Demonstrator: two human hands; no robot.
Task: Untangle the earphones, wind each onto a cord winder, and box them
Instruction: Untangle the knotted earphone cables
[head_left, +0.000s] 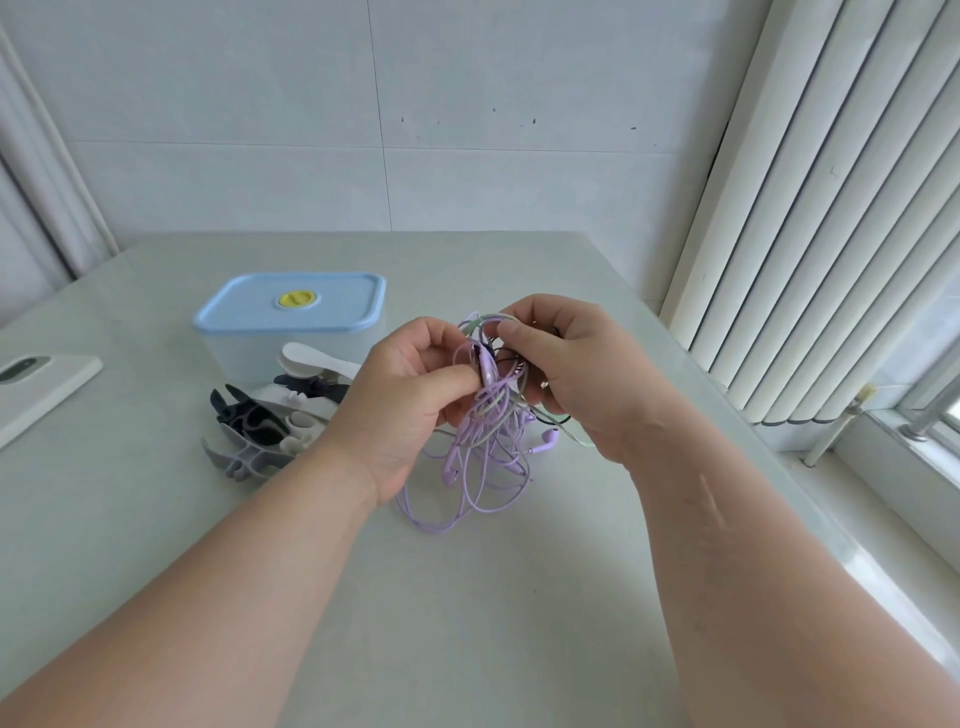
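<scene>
A tangle of earphone cords (483, 441), mostly lilac with pale green and black strands, hangs between both hands above the table, its lower loops reaching the tabletop. My left hand (410, 405) pinches a lilac piece at the top of the bundle. My right hand (571, 369) grips the upper right of the same tangle with curled fingers. A translucent box with a closed blue lid (291, 306) and a yellow knob stands at the back left. Several fishbone-shaped cord winders (270, 421), black, white and grey, lie heaped in front of it.
A white flat device (41, 384) lies at the table's left edge. The pale table (467, 597) meets a tiled wall behind. White vertical blinds (810, 234) and a window sill stand to the right.
</scene>
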